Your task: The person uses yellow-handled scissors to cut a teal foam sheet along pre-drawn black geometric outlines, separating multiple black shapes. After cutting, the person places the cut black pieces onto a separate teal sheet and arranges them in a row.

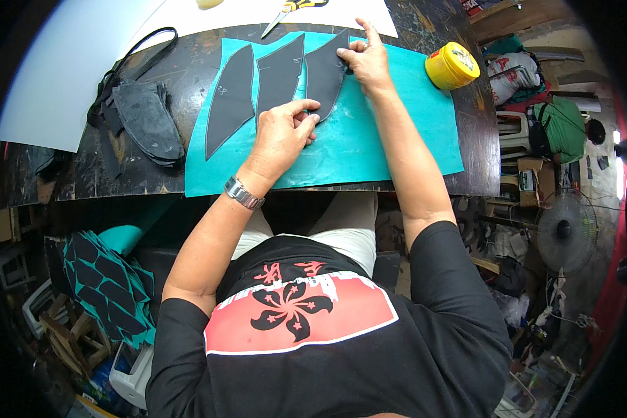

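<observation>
Three curved black cut pieces lie side by side on a teal sheet [390, 150]: a left piece [228, 101], a middle piece [279, 73] and a right piece [324, 70]. My right hand [368, 64] grips the right piece by its upper right edge, thumb on top and index finger raised. At the lower left edge of that piece, my left hand [283, 134] has its thumb and index finger closed on the rim. The left wrist, wearing a metal watch [242, 194], covers the bottom of the middle piece.
A yellow tub [453, 66] stands on the sheet's right side. Yellow-handled scissors [292, 10] lie beyond the pieces, on white paper [355, 17]. Stacked dark grey pieces [150, 122] and a black strap [146, 63] sit left. Below the table hang teal-and-black offcuts [111, 285]; a fan [566, 230] stands right.
</observation>
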Tool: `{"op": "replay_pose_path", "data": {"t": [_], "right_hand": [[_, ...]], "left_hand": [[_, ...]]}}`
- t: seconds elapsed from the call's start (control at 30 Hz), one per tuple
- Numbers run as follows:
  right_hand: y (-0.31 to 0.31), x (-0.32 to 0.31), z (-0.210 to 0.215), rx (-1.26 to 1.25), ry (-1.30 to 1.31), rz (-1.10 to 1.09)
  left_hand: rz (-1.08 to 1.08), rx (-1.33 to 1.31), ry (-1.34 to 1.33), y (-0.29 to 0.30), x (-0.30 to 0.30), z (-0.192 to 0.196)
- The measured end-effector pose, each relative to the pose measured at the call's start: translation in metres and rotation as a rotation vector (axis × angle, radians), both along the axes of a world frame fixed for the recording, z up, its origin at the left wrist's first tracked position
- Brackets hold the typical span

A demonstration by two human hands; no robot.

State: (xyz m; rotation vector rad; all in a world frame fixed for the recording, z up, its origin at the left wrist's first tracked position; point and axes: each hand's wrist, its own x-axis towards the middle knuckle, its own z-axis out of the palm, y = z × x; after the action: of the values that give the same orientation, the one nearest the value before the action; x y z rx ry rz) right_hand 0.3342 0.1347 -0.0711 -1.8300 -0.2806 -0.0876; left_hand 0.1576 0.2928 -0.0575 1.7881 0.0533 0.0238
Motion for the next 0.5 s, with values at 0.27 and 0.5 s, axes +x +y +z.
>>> {"op": "replay_pose_path", "data": {"t": [0.27, 0.5], "right_hand": [[0.002, -0.001, -0.003, 0.017, 0.008, 0.008], [-0.012, -0.037, 0.072, 0.341, 0.251, 0.427]], "left_hand": [[-0.006, -0.022, -0.015, -0.001, 0.0, 0.0], [0.166, -0.052, -0.207, 0.009, -0.006, 0.016]]}}
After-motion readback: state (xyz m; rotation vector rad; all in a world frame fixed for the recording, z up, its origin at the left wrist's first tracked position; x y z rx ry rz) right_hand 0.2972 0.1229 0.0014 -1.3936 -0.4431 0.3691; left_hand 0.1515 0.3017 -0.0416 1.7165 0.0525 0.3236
